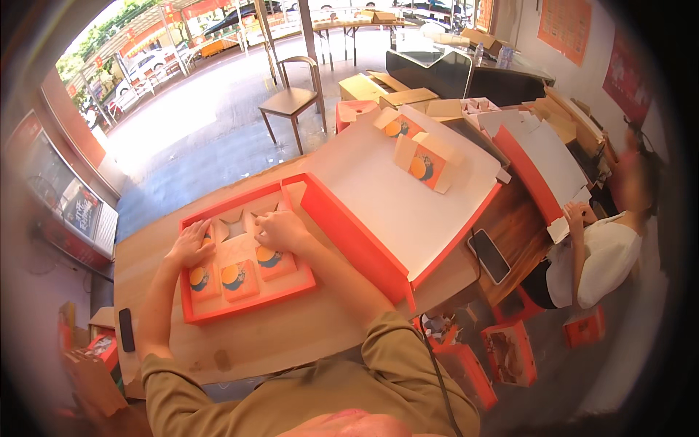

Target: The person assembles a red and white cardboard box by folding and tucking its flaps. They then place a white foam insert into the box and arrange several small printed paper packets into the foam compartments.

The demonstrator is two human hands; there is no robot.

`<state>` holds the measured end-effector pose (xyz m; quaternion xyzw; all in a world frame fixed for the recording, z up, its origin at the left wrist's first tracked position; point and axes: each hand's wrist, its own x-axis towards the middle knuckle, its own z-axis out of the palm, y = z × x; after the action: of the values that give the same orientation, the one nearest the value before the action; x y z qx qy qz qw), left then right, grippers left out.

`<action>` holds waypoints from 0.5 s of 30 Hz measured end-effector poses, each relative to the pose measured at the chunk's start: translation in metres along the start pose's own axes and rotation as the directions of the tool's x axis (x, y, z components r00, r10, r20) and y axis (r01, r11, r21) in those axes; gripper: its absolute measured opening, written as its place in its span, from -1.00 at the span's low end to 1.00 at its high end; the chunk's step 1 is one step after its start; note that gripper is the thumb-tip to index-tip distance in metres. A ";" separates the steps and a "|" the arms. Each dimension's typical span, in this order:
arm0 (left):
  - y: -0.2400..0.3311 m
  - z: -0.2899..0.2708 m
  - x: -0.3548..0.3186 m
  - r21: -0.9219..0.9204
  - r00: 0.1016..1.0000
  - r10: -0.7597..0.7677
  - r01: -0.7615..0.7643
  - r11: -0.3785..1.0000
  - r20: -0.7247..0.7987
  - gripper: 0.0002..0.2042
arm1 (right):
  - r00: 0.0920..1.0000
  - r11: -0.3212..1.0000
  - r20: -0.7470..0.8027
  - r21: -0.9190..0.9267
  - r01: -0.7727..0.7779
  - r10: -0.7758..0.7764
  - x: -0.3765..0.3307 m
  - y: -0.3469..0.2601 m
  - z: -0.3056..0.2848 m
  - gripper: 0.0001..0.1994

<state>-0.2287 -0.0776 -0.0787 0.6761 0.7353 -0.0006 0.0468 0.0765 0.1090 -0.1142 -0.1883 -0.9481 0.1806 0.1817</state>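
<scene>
A shallow red-orange gift box (247,304) lies before me on the brown table, with small square orange boxes inside it. My left hand (191,245) lies along the left side, fingers stretched over a small orange box (207,236) that it partly covers. My right hand (284,231) is inside the far right part, fingers bent together beside a pale folded insert (234,227); whatever they pinch is hidden. Below the hands sit a left small box (204,282), a middle one (239,280) and a right one (274,264), each printed with a yellow disc.
The white-lined lid (378,211) lies open on the right, bearing two small boxes with raised flaps (424,166). Phones lie at right (489,256) and left (127,329). A co-worker (604,255) handles cartons at the far right. A chair (290,102) stands beyond the table.
</scene>
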 end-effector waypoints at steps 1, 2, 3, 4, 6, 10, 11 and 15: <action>0.002 0.003 -0.001 0.015 1.000 -0.006 0.006 1.000 -0.015 -0.12 | 1.000 1.000 0.025 0.003 -0.002 0.002 -0.001 -0.001 -0.004 -0.56; 0.003 0.003 -0.002 0.035 1.000 -0.009 0.010 0.999 -0.027 -0.11 | 0.999 1.000 0.045 0.010 -0.008 0.007 -0.001 -0.002 -0.007 -0.55; 0.003 0.005 -0.003 0.062 0.999 -0.011 0.013 0.998 -0.038 -0.11 | 0.998 1.000 0.066 0.018 -0.013 0.012 -0.001 -0.003 -0.010 -0.53; 0.002 0.005 -0.006 0.089 0.999 -0.013 0.017 0.996 -0.048 -0.11 | 0.998 1.000 0.067 0.025 -0.007 0.005 0.000 -0.004 -0.011 -0.53; 0.012 -0.001 -0.003 0.148 0.998 0.002 0.008 0.989 -0.066 -0.13 | 0.997 0.999 0.071 0.032 -0.003 0.000 0.000 -0.002 -0.009 -0.52; 0.051 -0.052 0.004 0.304 0.997 0.021 0.002 0.953 -0.071 -0.30 | 0.999 0.999 0.033 0.033 0.014 -0.015 0.001 0.001 -0.005 -0.54; 0.068 -0.071 0.015 0.345 0.998 0.016 0.007 0.939 -0.063 -0.36 | 1.000 0.999 0.003 0.043 0.019 -0.019 0.003 0.004 0.001 -0.57; 0.167 -0.110 0.076 0.305 0.809 0.400 -0.287 0.908 -0.431 -0.47 | 0.996 0.996 -0.073 0.065 0.064 -0.059 0.000 0.002 0.003 -0.58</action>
<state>-0.0763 0.0194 0.0362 0.7777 0.5829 0.0936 -0.2160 0.0755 0.1103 -0.1179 -0.1592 -0.9397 0.2001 0.2270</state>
